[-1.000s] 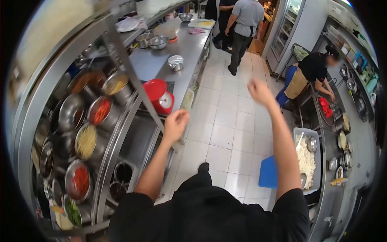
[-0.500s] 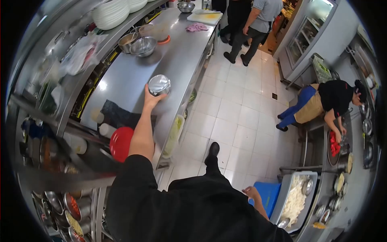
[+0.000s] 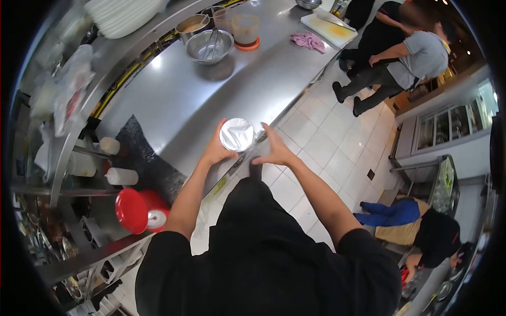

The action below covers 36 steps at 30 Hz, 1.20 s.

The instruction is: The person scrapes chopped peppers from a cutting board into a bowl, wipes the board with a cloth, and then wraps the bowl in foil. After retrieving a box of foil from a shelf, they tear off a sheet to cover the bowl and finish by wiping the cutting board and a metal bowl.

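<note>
A round container (image 3: pixel 236 135) with a shiny, crinkled foil-like top is at the front edge of the steel counter. My left hand (image 3: pixel 216 147) is wrapped round its left side. On the other side, my right hand (image 3: pixel 275 147) is open, with thumb and fingers spread and a small gap between them and the container. What is inside is hidden by the top. Farther up the counter stand a steel bowl (image 3: pixel 209 46) with a whisk (image 3: pixel 213 42) in it and a tub (image 3: pixel 245 30) on an orange lid.
A red kitchen scale (image 3: pixel 154 213), a white squeeze bottle (image 3: pixel 122 176) and a dark mesh mat (image 3: pixel 142 152) lie to the left. A pink cloth (image 3: pixel 308 42) and a cutting board (image 3: pixel 329 30) with a knife are at the far end. Several people stand or work on the right.
My right hand has come up from low on the right to beside the container. My left hand still holds the container, now by the counter's front edge. The view has turned and moved closer.
</note>
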Each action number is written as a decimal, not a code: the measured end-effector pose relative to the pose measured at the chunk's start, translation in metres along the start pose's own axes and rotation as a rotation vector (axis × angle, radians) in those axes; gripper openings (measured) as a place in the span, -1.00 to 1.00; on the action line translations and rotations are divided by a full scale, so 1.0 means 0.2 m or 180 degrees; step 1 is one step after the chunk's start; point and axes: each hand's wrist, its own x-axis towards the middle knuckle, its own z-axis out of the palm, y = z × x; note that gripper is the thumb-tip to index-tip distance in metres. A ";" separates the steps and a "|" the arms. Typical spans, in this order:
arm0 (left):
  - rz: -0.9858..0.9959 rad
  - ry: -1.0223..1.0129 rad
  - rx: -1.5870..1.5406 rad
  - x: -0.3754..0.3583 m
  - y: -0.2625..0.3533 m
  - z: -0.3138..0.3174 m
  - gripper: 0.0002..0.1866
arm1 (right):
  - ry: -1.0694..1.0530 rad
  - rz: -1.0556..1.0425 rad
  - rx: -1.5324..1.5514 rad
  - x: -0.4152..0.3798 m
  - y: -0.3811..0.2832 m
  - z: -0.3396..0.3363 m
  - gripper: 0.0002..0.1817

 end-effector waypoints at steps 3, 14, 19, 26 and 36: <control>0.0206 -0.0133 0.1109 0.18 -0.07 0.12 0.64 | -0.0343 -0.0038 0.0810 0.27 0.16 0.04 0.44; -0.0116 -0.0321 -0.0880 1.02 0.47 0.38 0.58 | -0.1059 0.0389 0.1603 0.78 0.18 -1.01 0.43; -0.0015 -0.0291 -0.0503 1.23 0.70 0.44 0.63 | -0.1010 -0.0044 0.2275 0.95 0.14 -1.22 0.48; 0.0195 0.0830 -0.0659 1.52 0.88 0.96 0.56 | -0.1367 -0.0426 0.2868 1.12 0.38 -1.67 0.33; 0.0098 0.1606 -0.0102 1.70 0.98 1.27 0.51 | -0.2090 -0.0808 0.2304 1.36 0.58 -2.01 0.44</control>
